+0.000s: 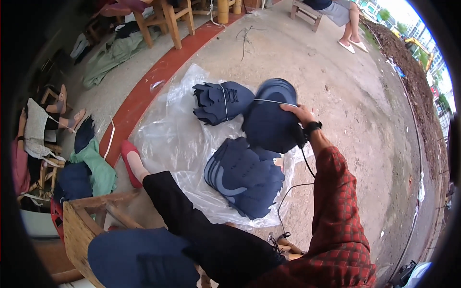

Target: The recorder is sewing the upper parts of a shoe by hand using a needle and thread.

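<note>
My right hand (pixel 302 115) reaches forward and grips the edge of a bundle of navy shoe uppers (pixel 271 125), its fingers by the white string tied across it. Whether this bundle is lifted or resting, I cannot tell. Touching it on the left is a second tied bundle of navy uppers (pixel 233 101). Nearer me lies a fanned pile of navy uppers (pixel 245 177) with a lighter curved stripe. Beneath them spreads a clear plastic sheet (pixel 161 127). Close at the lower left is a single navy upper (pixel 139 257). My left hand is not in view.
A wooden stool (pixel 79 230) stands at my left, with green cloth (pixel 98 168) behind it. A red strip (pixel 127 120) crosses the concrete floor. Black cord (pixel 288 194) trails beside the sheet. People sit at the left and on a bench (pixel 307 14) at the far right.
</note>
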The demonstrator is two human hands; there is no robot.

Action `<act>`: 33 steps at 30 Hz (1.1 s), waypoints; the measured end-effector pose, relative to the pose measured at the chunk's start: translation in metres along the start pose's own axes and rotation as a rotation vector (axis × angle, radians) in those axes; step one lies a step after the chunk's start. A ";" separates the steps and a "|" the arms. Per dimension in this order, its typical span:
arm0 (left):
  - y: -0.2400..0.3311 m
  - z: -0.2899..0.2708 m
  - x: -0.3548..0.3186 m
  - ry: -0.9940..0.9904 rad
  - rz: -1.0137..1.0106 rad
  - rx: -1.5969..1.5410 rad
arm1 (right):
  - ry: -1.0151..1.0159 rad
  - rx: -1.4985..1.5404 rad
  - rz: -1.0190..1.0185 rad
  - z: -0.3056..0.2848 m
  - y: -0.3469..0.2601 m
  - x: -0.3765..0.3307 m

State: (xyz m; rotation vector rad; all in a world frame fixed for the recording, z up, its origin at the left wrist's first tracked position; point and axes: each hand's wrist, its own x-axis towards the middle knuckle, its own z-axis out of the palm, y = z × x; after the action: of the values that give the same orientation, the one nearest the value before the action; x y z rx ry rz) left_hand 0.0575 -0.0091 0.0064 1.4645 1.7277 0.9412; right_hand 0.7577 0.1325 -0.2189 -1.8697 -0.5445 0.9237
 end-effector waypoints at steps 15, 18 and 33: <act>0.041 0.013 0.005 -0.151 -0.124 -0.053 | 0.635 -1.268 -0.361 -0.030 0.141 -0.003; 0.036 0.020 0.004 -0.157 0.009 -0.096 | -0.071 -0.444 -0.421 0.051 0.032 -0.054; 0.057 0.058 0.015 -0.107 0.428 -0.069 | -0.928 0.361 -0.357 0.206 -0.145 -0.249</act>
State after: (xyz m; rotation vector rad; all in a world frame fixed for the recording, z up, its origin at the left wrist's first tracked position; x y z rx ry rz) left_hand 0.1333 0.0178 0.0253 1.8425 1.3146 1.1030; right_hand 0.4448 0.1387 -0.0532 -0.9001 -1.1256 1.5000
